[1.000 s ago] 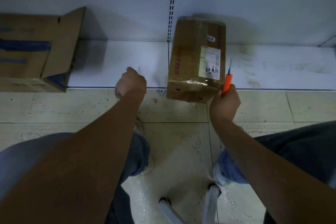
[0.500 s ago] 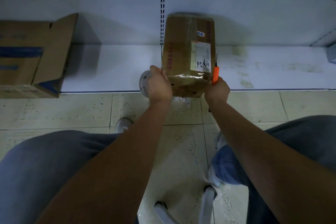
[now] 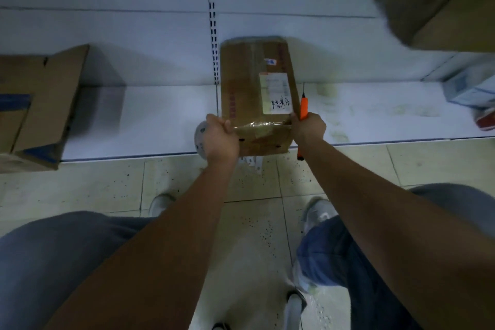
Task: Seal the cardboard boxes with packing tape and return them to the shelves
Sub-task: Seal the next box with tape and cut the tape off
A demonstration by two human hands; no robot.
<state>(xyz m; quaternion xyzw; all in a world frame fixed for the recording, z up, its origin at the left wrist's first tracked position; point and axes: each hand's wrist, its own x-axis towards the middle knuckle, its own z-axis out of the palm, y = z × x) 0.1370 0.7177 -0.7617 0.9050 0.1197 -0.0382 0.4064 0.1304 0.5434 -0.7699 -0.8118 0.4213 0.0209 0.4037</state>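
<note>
Taped cardboard box (image 3: 257,94) lies on the white bottom shelf (image 3: 150,120), near end overhanging the edge. Left hand (image 3: 221,136) grips its near-left corner, a tape roll (image 3: 199,139) beneath. Right hand (image 3: 308,128) clasps near-right corner plus orange utility knife (image 3: 303,110). Open carton (image 3: 34,104) far left.

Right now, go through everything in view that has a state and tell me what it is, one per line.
taped box: closed, tape across its near edge, lying on the bottom shelf, gripped at both near corners
left hand: grips the box's near left corner, a tape roll also held
right hand: grips the near right corner and an orange knife
orange knife: blade out, pointing away
left box: flap open
</note>
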